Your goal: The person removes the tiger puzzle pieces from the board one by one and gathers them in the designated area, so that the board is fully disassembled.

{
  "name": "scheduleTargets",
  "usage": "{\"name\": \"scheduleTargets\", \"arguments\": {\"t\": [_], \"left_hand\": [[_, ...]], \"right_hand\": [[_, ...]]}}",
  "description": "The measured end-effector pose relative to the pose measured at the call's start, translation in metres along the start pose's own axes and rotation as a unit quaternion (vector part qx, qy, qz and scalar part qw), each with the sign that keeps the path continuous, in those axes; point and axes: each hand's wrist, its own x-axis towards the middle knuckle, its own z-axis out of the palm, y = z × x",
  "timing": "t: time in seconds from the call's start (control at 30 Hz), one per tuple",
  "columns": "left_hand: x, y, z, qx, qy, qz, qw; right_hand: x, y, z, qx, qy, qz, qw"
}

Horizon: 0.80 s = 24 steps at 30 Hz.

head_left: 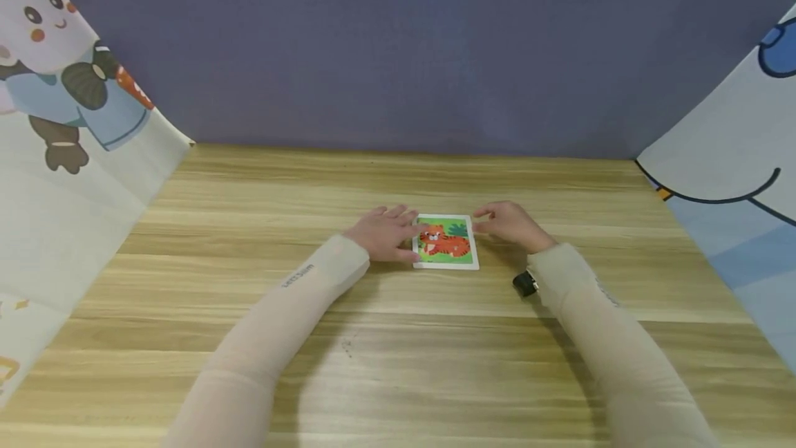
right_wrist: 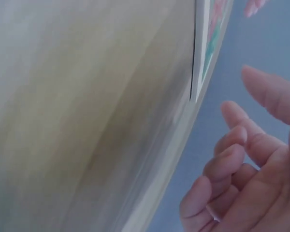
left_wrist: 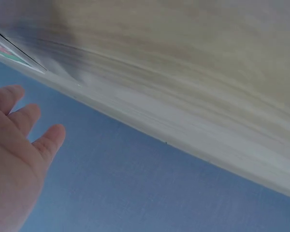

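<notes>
A square, white-bordered tiger picture board, orange on green, lies flat on the wooden table. Over its left side stretches my left hand, palm down with fingers spread, fingertips overlapping the picture in the head view. Just past the right border is my right hand, fingers loosely bent and nothing between them. In the right wrist view the thumb and index finger of the right hand stand apart, beside the board's corner. The left wrist view catches part of the left hand, its fingers extended.
The wood-grain table ends at a dark blue-grey backdrop. Cartoon-printed white sheets hang at the left and right. A small black device sits at the right wrist.
</notes>
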Motion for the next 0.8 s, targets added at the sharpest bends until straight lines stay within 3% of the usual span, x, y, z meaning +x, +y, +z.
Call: {"name": "scheduleTargets", "arguments": {"t": [0.3,0.53,0.8], "left_hand": [[0.01,0.008,0.0,0.019,-0.009,-0.01,0.9997],[0.015,0.014,-0.002,0.016,-0.023,-0.003,0.9996],[0.024,0.016,0.002,0.031,-0.035,-0.011,0.9989]], "right_hand": [[0.006,-0.013,0.007,-0.023,-0.014,0.025,0.9993],[0.006,-0.019,0.007,-0.095,-0.023,0.039,0.9944],[0.01,-0.024,0.011,-0.129,-0.029,0.045,0.9902]]}}
